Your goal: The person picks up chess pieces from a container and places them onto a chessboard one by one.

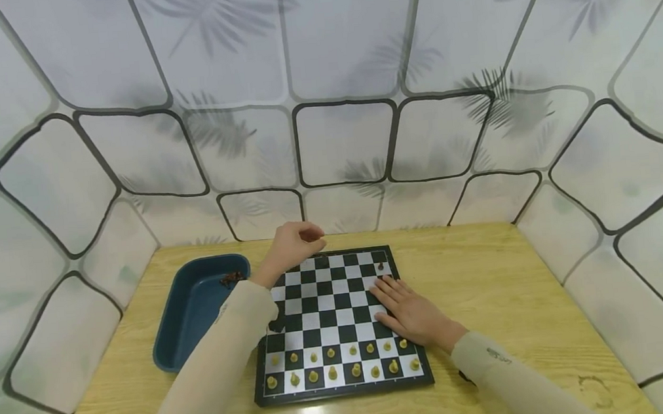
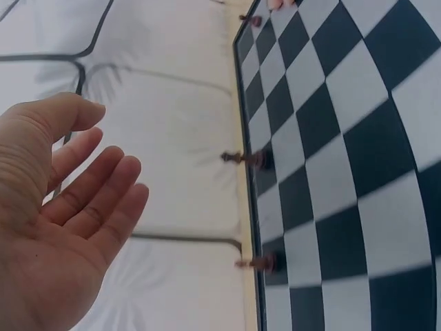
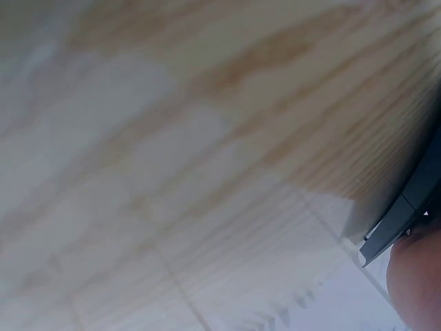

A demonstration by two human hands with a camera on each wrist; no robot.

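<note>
My left hand (image 1: 296,244) hovers over the far left edge of the chessboard (image 1: 344,393). In the left wrist view that hand (image 2: 76,207) has its fingers loosely bent, thumb apart, nothing between them. Three dark brown chess pieces stand along the far row there, among them a tall one (image 2: 248,158) and another (image 2: 258,263). One brown piece (image 1: 381,266) shows at the far right corner in the head view. My right hand (image 1: 406,312) rests flat with spread fingers on the board's right side. Gold chess pieces (image 1: 332,372) fill the two near rows.
A dark blue bin (image 1: 168,339) stands left of the board, with a small heap of brown pieces (image 1: 231,279) at its far end. The yellow wooden table (image 1: 479,273) extends to the right. A patterned cloth wall (image 1: 344,143) closes off the back.
</note>
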